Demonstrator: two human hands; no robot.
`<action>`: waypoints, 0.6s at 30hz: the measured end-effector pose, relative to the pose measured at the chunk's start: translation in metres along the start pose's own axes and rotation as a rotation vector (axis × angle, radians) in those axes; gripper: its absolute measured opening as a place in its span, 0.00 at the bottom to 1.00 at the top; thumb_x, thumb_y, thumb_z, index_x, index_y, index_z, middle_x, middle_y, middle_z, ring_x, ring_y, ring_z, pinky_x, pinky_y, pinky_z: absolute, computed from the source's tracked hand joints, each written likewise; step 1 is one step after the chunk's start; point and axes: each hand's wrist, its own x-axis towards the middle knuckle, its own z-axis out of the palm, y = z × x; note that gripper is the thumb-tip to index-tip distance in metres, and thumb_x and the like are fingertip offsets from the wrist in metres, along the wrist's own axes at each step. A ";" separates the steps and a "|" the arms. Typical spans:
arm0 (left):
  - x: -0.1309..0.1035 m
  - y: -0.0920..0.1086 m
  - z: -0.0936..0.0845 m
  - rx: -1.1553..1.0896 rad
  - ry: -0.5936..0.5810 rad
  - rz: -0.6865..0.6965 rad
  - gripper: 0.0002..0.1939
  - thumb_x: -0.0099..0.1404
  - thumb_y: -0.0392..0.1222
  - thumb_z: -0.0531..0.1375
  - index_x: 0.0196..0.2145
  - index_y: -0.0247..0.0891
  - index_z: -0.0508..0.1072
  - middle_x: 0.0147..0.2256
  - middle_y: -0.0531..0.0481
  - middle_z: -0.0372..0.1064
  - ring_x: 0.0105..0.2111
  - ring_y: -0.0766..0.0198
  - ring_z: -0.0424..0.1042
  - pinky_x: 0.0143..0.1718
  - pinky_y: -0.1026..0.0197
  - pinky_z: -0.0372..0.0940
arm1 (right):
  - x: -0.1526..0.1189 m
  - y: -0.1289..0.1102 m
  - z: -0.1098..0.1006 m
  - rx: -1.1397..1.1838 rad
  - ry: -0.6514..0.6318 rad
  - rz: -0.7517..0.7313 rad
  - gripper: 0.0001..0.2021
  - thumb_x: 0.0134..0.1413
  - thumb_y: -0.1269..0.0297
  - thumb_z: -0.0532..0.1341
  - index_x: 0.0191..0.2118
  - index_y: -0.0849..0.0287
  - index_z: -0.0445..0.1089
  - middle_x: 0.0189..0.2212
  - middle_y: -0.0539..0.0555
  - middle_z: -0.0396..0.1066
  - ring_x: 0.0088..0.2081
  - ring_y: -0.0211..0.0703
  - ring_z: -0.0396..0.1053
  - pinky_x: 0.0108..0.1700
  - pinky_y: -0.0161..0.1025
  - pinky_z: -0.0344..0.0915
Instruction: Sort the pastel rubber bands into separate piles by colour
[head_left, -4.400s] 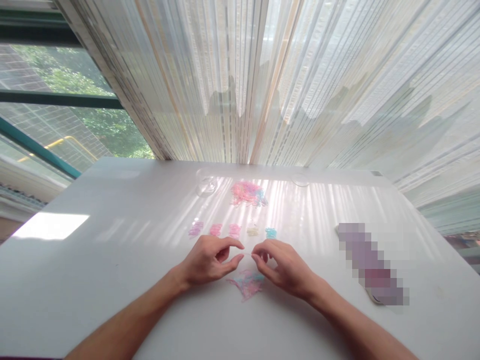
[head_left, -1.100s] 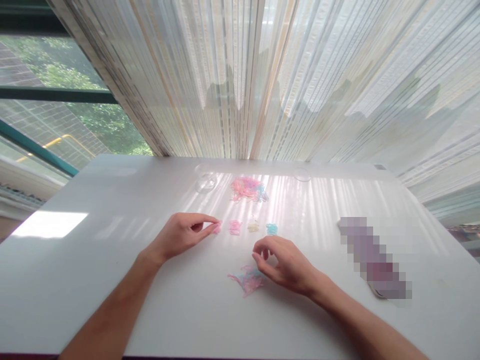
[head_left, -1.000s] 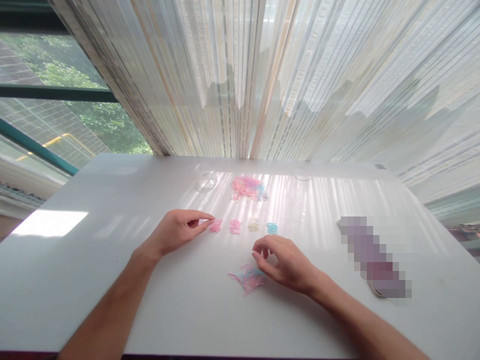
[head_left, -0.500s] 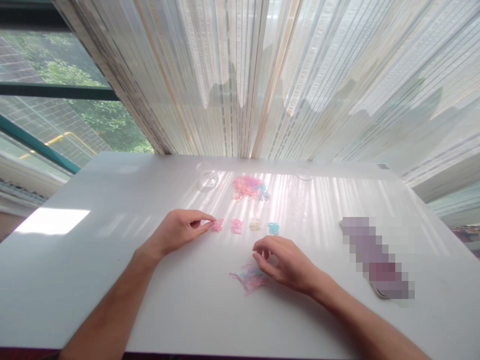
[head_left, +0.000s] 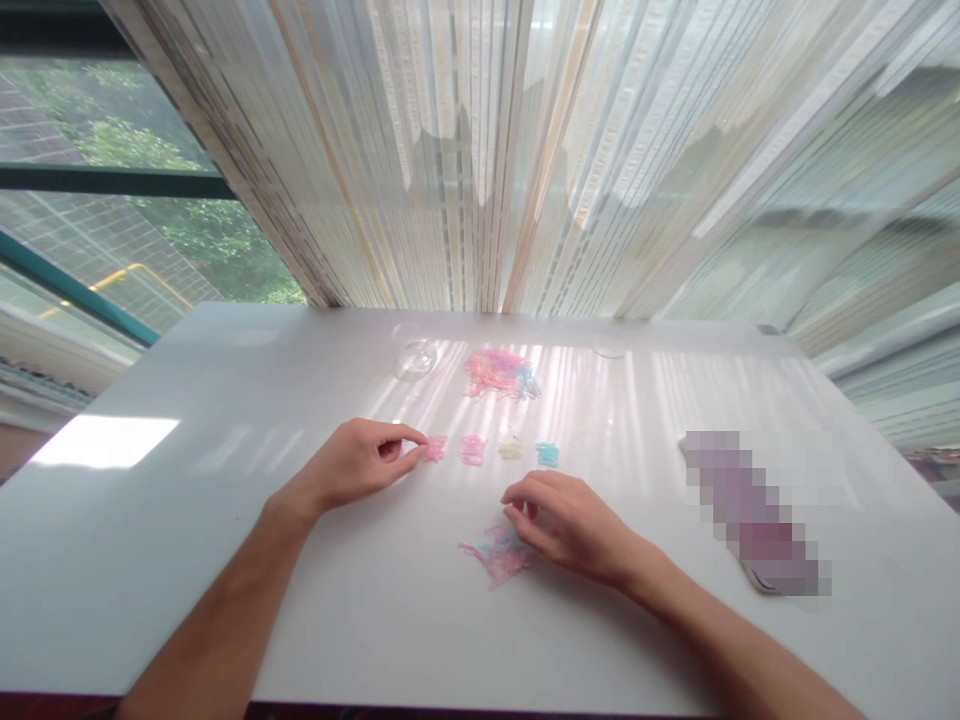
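Observation:
My left hand (head_left: 367,462) has thumb and forefinger pinched at the edge of a deep pink pile (head_left: 436,449); anything between the fingertips is too small to make out. To its right, in a row, lie a lighter pink pile (head_left: 473,450), a pale yellow one (head_left: 511,448) and a blue one (head_left: 547,455). My right hand (head_left: 566,520) hovers with curled fingers, thumb and forefinger slightly apart, by a loose mixed pile (head_left: 495,558) of pink and blue strands. Farther back is a bigger mixed pile (head_left: 499,374).
A clear round dish (head_left: 415,361) stands at the back left of the white table (head_left: 360,610), and a clear round piece (head_left: 608,348) lies at the back right. On the right is a blurred-out flat object (head_left: 757,515). A striped curtain (head_left: 480,160) hangs behind.
My left fingertips have shifted very slightly left at the deep pink pile. My right hand is nearly in the same place. The curtain on the right has moved.

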 end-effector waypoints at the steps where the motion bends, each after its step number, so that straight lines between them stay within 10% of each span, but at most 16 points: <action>1: 0.000 0.000 0.000 0.004 -0.002 -0.002 0.13 0.64 0.47 0.60 0.35 0.39 0.82 0.19 0.59 0.52 0.20 0.71 0.52 0.22 0.69 0.51 | 0.000 0.000 0.000 -0.002 -0.002 -0.001 0.06 0.66 0.68 0.55 0.39 0.58 0.69 0.28 0.51 0.71 0.28 0.39 0.66 0.32 0.35 0.60; 18: -0.001 0.003 -0.002 0.064 -0.023 -0.027 0.07 0.61 0.43 0.61 0.32 0.41 0.79 0.20 0.60 0.51 0.20 0.72 0.53 0.23 0.70 0.51 | 0.000 0.001 0.000 -0.011 -0.011 -0.006 0.07 0.67 0.67 0.55 0.40 0.58 0.70 0.28 0.51 0.70 0.28 0.39 0.65 0.32 0.35 0.60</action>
